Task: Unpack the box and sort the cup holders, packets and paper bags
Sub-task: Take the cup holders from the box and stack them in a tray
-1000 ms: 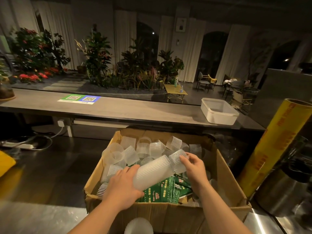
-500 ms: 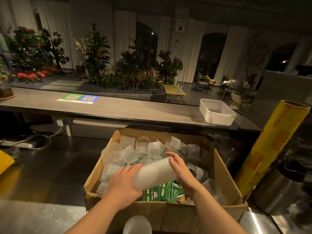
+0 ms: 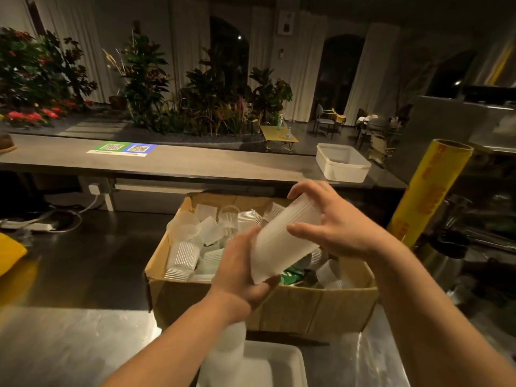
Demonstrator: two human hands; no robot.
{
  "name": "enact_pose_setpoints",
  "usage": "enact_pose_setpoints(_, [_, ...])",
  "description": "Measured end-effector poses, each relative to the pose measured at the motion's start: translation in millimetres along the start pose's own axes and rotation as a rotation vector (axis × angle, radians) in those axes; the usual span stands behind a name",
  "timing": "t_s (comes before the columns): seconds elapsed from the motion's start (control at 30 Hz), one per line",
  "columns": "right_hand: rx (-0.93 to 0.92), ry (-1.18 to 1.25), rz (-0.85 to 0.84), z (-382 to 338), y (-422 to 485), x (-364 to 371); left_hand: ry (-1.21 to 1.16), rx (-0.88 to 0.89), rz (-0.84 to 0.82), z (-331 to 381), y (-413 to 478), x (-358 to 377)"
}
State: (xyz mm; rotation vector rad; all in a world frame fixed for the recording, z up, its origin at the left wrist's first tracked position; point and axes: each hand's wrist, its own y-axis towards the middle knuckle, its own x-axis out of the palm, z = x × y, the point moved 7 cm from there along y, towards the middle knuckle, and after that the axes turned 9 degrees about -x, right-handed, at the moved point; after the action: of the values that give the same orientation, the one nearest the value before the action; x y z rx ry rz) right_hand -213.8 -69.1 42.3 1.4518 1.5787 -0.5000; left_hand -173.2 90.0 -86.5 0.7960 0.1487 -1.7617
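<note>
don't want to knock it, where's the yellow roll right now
Head view, right side: the yellow roll stands tilted just past the cardboard box's right end, right of the white tub on the far counter.

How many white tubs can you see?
2. One white tub sits on the long counter behind the cardboard box; the second tub sits on the steel table, nearest the camera. More may be hidden.

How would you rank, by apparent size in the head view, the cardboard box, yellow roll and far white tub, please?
1. cardboard box
2. yellow roll
3. far white tub, though distance makes its real size unsure
</note>
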Motion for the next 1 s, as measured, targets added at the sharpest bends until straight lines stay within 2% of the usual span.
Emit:
enact_pose_setpoints(0.1, [0.052,-0.185,-0.134,-13.8,-27.9,-5.9,-0.131,-0.060,-0.254,17.1,-34.9,26.3])
enact_pose_setpoints(0.2, [0.021,-0.358,-0.200,-18.9,-47.3,14.5,-0.042,-0.108,-0.360,21.0,-58.4,46.8])
enact_pose_setpoints(0.37, [-0.015,-0.420,-0.265,6.2,-70.4,79.5,0.363,-0.124,-0.426,2.5,-63.0,48.7])
enact_pose_setpoints(0.47, [-0.016,-0.429,-0.311,25.6,-76.1,118.8,0.689,-0.008,-0.424,-8.2,-53.2,47.1])
enact_pose_setpoints(0.53, [-0.017,-0.415,-0.329,36.3,-75.8,138.9,0.805,0.065,-0.445,-13.9,-49.7,48.8])
enact_pose_setpoints(0.8, [-0.023,-0.444,-0.482,60.2,-73.5,196.4,0.720,0.009,-0.474,-52.6,-55.9,45.5])
enact_pose_setpoints(1.0, [-0.035,-0.475,-0.578,69.1,-85.1,227.5,0.671,0.036,-0.403,-49.9,-54.2,40.0])
